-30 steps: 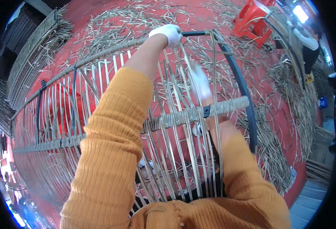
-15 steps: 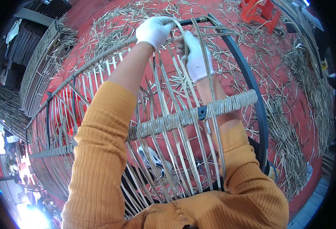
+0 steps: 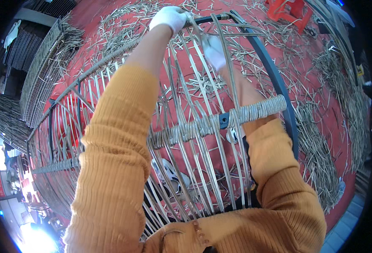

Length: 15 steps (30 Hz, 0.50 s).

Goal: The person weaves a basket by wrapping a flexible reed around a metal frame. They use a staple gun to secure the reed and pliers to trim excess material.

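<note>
Wrapped crossbar (image 3: 257, 110) taken as landmark. Compared with half a second ago, the arched loop of the pale strip (image 3: 195, 29) is gone; a shorter, straighter run is now seen between the two hands. The right hand (image 3: 213, 51) was sharp then, with fingers curled around the strip; now it is blurred. A second ago it was blurred too, but closer to the crossbar. The left hand (image 3: 169, 19) is again placed at the top rail (image 3: 207, 19), well beyond the crossbar.

Left fingers: bent at the rail, strip leaving right beside them; firm clamp cannot be told. Right fingers: at the strip's nearer end, apart or together cannot be told because of blur. Both hands are gloved in white. The left forearm is passed over the crossbar, the right one under it.

Edges: beyond the crossbar, the frame is bounded by the top rail; at the crossbar's right end, by the dark side bar (image 3: 272, 67). Lengthwise strips (image 3: 202, 156) are run across the crossbar, with narrow gaps between. More room is left beyond the crossbar, between right hand and side bar, where scrap-strewn red floor (image 3: 91, 17) is seen through.
</note>
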Each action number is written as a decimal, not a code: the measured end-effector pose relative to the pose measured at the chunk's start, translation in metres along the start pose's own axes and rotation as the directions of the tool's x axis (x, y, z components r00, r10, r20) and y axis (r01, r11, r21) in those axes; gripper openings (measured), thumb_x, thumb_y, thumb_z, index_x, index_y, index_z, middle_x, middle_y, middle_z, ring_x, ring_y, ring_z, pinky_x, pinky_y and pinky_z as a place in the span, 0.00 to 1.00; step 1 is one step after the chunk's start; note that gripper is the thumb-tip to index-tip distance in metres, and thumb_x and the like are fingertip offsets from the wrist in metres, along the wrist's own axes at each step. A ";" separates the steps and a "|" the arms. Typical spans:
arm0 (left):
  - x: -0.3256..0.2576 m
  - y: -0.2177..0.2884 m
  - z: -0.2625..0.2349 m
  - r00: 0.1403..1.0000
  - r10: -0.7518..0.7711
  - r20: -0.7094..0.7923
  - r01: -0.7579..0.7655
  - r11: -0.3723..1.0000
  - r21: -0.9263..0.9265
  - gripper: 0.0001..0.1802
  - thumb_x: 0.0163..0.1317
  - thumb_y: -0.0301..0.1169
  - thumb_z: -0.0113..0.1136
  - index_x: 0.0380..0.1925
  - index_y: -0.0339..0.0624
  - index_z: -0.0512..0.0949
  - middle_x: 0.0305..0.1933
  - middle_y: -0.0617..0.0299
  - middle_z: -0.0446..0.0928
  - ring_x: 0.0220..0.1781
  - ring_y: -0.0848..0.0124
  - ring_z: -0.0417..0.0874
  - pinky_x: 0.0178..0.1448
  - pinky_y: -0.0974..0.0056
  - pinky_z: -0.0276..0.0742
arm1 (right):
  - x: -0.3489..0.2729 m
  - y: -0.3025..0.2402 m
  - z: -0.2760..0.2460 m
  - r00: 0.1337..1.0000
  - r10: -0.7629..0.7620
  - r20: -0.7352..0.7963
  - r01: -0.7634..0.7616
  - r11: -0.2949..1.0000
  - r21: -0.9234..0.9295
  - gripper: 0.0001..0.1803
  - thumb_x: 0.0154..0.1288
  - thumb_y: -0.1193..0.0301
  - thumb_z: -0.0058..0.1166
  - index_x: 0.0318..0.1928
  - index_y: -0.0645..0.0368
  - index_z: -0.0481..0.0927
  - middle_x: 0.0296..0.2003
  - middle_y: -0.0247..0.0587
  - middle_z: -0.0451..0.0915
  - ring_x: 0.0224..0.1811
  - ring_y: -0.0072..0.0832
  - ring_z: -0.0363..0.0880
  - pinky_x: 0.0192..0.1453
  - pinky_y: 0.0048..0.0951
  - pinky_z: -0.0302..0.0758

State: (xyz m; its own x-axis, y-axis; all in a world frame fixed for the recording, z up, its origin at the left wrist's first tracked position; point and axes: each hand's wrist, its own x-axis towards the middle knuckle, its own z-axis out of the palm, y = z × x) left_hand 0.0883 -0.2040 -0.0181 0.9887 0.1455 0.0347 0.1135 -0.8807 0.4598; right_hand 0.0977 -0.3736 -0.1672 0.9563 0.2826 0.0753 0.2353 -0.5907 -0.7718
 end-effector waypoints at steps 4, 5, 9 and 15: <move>-0.020 -0.021 0.007 0.949 0.315 0.003 -0.313 0.943 -0.116 0.18 0.67 0.43 0.57 0.53 0.57 0.84 0.47 0.58 0.86 0.48 0.59 0.86 0.54 0.59 0.79 | -0.147 0.035 0.015 0.997 0.009 -0.074 -0.012 0.999 -0.041 0.15 0.67 0.61 0.52 0.44 0.57 0.83 0.38 0.53 0.83 0.40 0.51 0.82 0.44 0.48 0.78; -0.021 -0.025 0.009 0.935 0.353 -0.026 -0.353 0.922 -0.162 0.18 0.66 0.44 0.58 0.53 0.57 0.84 0.47 0.59 0.86 0.48 0.59 0.86 0.54 0.60 0.79 | -0.179 0.048 0.019 0.994 0.110 -0.019 -0.110 0.994 0.005 0.15 0.68 0.61 0.52 0.45 0.57 0.82 0.39 0.52 0.83 0.40 0.51 0.82 0.44 0.47 0.79; -0.023 -0.020 0.015 0.971 0.236 -0.040 -0.239 0.968 -0.077 0.19 0.66 0.47 0.57 0.53 0.59 0.84 0.47 0.64 0.86 0.49 0.62 0.86 0.55 0.59 0.79 | -0.250 0.079 0.028 0.964 0.262 0.035 -0.264 0.961 0.084 0.17 0.68 0.61 0.53 0.49 0.58 0.82 0.40 0.50 0.84 0.41 0.47 0.83 0.46 0.44 0.79; -0.030 0.005 0.007 0.991 0.107 0.078 -0.114 0.990 0.085 0.18 0.69 0.44 0.50 0.50 0.54 0.84 0.48 0.57 0.85 0.52 0.55 0.84 0.57 0.54 0.78 | -0.165 0.016 -0.002 0.938 0.343 -0.059 -0.332 0.932 0.146 0.20 0.69 0.61 0.55 0.55 0.60 0.81 0.41 0.47 0.85 0.42 0.43 0.84 0.49 0.40 0.80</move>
State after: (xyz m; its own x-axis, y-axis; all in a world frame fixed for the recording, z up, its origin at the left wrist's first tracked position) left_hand 0.0601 -0.2159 -0.0228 0.9998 0.0145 0.0146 0.0080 -0.9268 0.3755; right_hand -0.0556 -0.4309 -0.1912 0.9875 0.0179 -0.1567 -0.1230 -0.5340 -0.8365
